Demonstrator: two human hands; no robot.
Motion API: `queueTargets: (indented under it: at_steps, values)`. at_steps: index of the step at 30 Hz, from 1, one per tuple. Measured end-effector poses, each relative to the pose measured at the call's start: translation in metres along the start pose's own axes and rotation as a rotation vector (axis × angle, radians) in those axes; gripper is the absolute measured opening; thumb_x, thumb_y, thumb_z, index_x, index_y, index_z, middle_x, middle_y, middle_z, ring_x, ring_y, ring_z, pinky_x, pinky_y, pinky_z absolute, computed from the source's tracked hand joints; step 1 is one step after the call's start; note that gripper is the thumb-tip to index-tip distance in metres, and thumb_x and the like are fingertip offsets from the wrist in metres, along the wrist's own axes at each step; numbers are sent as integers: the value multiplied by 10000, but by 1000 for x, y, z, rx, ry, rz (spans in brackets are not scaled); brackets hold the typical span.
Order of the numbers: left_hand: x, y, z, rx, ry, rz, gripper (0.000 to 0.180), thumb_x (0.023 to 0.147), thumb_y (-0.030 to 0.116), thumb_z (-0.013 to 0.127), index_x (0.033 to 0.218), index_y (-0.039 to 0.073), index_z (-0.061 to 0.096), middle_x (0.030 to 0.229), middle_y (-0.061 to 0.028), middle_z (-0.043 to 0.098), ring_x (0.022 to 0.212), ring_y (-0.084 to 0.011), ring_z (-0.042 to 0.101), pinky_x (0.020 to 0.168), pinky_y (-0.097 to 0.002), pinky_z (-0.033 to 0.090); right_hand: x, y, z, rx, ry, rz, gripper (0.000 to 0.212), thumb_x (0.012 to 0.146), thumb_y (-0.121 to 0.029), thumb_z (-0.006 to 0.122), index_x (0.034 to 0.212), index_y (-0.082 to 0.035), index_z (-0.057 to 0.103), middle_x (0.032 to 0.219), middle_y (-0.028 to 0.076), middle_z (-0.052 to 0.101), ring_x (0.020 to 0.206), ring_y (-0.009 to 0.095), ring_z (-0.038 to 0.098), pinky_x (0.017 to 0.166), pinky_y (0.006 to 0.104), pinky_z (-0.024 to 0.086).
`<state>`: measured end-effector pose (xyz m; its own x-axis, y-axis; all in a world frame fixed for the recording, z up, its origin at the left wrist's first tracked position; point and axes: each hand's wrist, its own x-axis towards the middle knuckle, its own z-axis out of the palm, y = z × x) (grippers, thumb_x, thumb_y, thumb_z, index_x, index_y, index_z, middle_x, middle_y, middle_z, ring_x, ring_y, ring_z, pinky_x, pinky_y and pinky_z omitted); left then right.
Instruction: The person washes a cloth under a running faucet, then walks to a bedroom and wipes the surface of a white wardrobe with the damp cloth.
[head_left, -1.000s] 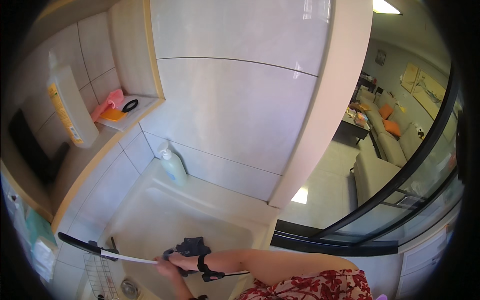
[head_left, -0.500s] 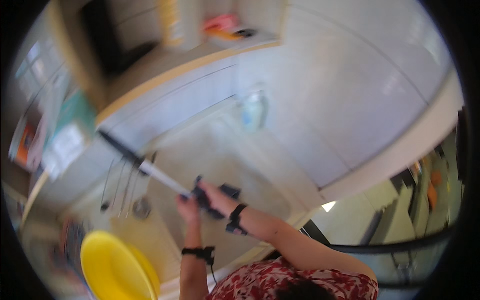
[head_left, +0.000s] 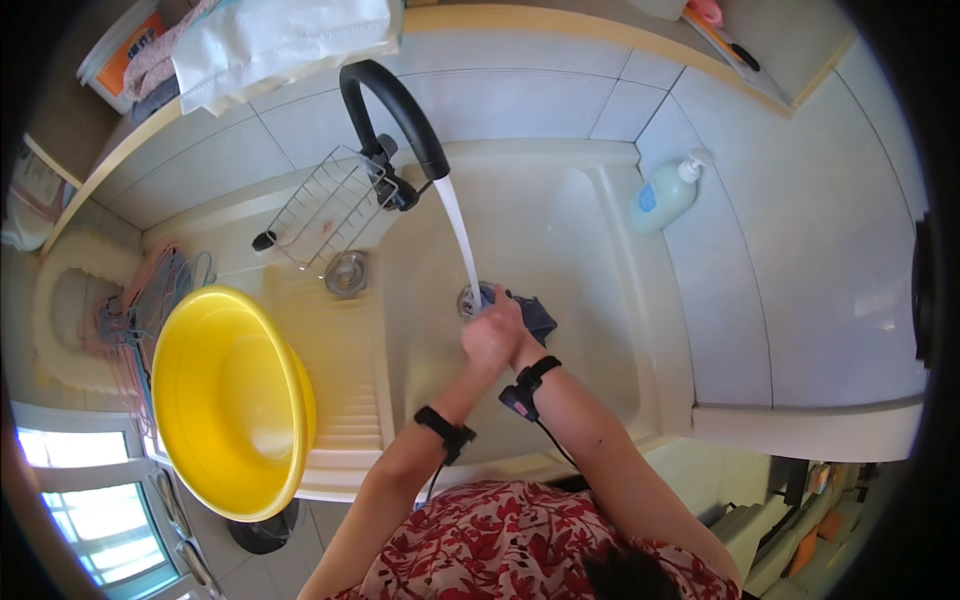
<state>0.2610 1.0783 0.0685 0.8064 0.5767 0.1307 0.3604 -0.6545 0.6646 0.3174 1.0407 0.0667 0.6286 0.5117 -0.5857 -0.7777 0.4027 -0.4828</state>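
Observation:
My left hand [head_left: 485, 342] and my right hand [head_left: 513, 318] are pressed together over the white sink [head_left: 600, 400], closed around a dark blue cloth [head_left: 537, 319]. One end of the cloth pokes out to the right of my hands, and a bit more shows above them; the rest is hidden in my grip. Water [head_left: 457, 230] pours in a white stream from the black faucet [head_left: 400, 105] onto the cloth and fingers. The metal drain [head_left: 466, 301] lies just left of the cloth, partly covered by it.
A large yellow basin [head_left: 235, 400] stands on the ribbed drainboard at left, beside several hangers [head_left: 150, 300]. Behind it are a wire rack [head_left: 325, 210] and a round metal strainer [head_left: 347, 273]. A pale green pump bottle [head_left: 665, 192] sits at the sink's right back corner.
My head view has turned, and the blur is gone. My hands have come closer together, bunching the cloth, which shows less spread out. Water was running before too.

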Motion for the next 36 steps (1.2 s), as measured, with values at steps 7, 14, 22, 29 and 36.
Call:
queueTargets:
  at_steps: [7, 14, 22, 29, 36]
  values:
    - [28, -19, -29, -221, -15, -191, 347, 881, 303, 426, 894, 8, 608, 842, -246, 602, 813, -413, 575, 730, -456, 457, -28, 6, 20, -310, 212, -15, 253, 894, -255, 481, 880, -28, 591, 818, 52, 585, 730, 157, 549, 642, 319, 456]
    - [33, -6, -42, -208, -86, -215, 401, 910, 343, 383, 912, 11, 608, 861, -254, 587, 814, -413, 563, 710, -471, 439, -28, -10, -5, -138, -104, 146, 201, 917, -260, 474, 898, -96, 589, 756, 12, 575, 807, 183, 574, 686, 341, 478]
    - [52, -61, -64, -972, -644, -592, 304, 851, 242, 590, 897, -58, 616, 817, -118, 633, 709, -200, 619, 587, -307, 489, -36, -75, -14, -10, -179, 110, 373, 908, -327, 446, 1076, -8, 543, 1067, 152, 587, 1005, 317, 559, 927, 455, 419]
    - [-2, 45, -16, -412, 17, 178, 238, 780, 263, 602, 919, 71, 613, 864, -177, 627, 742, -306, 612, 648, -383, 498, -18, -20, -33, -26, -316, -8, 255, 922, -327, 448, 867, -106, 564, 780, 7, 554, 728, 151, 550, 655, 275, 450]
    - [38, 2, -24, -257, -44, -436, 235, 825, 276, 505, 946, 89, 580, 834, -198, 617, 775, -370, 607, 644, -451, 483, -24, -8, 12, -67, 173, 107, 278, 931, -329, 420, 896, -94, 564, 828, 50, 581, 799, 220, 559, 738, 368, 477]
